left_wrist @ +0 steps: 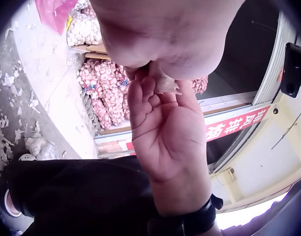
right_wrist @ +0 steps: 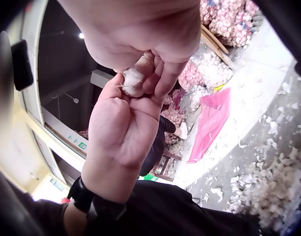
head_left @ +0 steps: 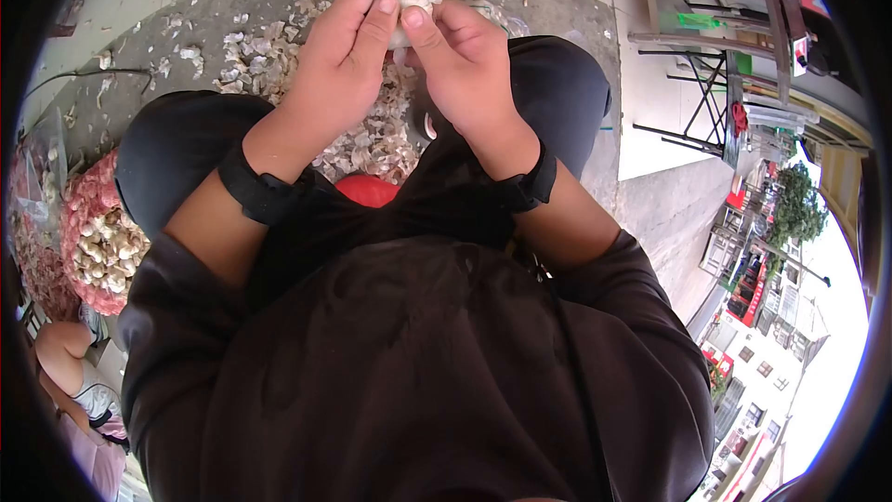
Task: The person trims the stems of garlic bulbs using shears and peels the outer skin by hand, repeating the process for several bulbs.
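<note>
A whitish garlic bulb [head_left: 409, 2] is held between both hands, above the gap between the knees. My left hand [head_left: 344, 51] grips it from the left, thumb on its near side; my right hand [head_left: 465, 65] pinches it from the right with thumb and curled fingers. In the right wrist view the bulb [right_wrist: 134, 81] shows its pale rounded side between the two hands. A loose flap of papery skin [left_wrist: 166, 84] hangs by the fingers in the left wrist view. The fingers partly hide the bulb.
Peeled skins [head_left: 367, 144] lie heaped on the ground between the legs, near a red object [head_left: 367, 191]. A net sack of garlic [head_left: 104, 246] stands at the left, a seated person's leg [head_left: 63, 353] beyond it. Pink plastic [right_wrist: 212, 123] lies on the floor.
</note>
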Demonstrator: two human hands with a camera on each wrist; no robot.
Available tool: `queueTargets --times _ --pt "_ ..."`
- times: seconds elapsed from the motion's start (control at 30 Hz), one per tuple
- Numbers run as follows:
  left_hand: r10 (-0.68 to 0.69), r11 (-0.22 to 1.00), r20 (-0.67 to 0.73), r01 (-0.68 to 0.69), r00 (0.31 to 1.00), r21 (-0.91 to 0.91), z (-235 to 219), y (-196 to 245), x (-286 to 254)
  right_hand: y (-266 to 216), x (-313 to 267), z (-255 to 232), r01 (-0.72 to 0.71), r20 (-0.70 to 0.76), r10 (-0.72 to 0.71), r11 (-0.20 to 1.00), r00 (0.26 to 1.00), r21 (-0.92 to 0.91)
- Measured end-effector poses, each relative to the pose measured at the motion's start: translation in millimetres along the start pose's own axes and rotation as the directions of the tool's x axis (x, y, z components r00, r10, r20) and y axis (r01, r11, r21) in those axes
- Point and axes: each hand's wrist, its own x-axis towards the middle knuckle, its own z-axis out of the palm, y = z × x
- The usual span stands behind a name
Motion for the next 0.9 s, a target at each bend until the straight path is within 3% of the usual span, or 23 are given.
queueTargets --times 0.13,0.23,0.33,0.43,0.53,0.63,0.83,0.9 --pt "-0.078 0.981 -0.069 0.065 0.995 -0.181 1 -2 -1 2 -6 3 0.055 -0.025 -0.059 0.990 0.998 -0.129" --pt "-0.249 0.922 -0.081 0.211 0.965 -0.325 -1 7 4 -2 -5 9 0.238 -0.057 -0.248 0.960 0.967 -0.149" --pt "-0.319 0.826 -0.010 0.273 0.948 -0.493 -8 17 10 1 -2 4 0.222 -0.028 -0.225 0.970 0.974 -0.098" --pt "-0.263 0.873 0.088 0.276 0.961 -0.402 -14 15 14 -4 -1 -4 0.084 0.001 -0.086 0.970 0.996 -0.227" --pt "-0.357 0.884 0.133 0.380 0.925 -0.271 -22 10 12 -17 -1 0 0.170 -0.010 -0.177 0.957 0.984 -0.234" --pt "-0.473 0.848 0.117 0.487 0.873 -0.210 -27 19 10 -9 5 -6 0.320 0.032 -0.334 0.866 0.942 -0.385" --pt "-0.420 0.834 -0.059 0.359 0.906 -0.418 -11 -4 -2 -7 6 -7 0.415 0.129 -0.410 0.752 0.903 -0.512" --pt "-0.428 0.793 -0.161 0.284 0.889 -0.540 -1 -5 -6 -9 -1 1 0.505 0.183 -0.507 0.624 0.843 -0.597"
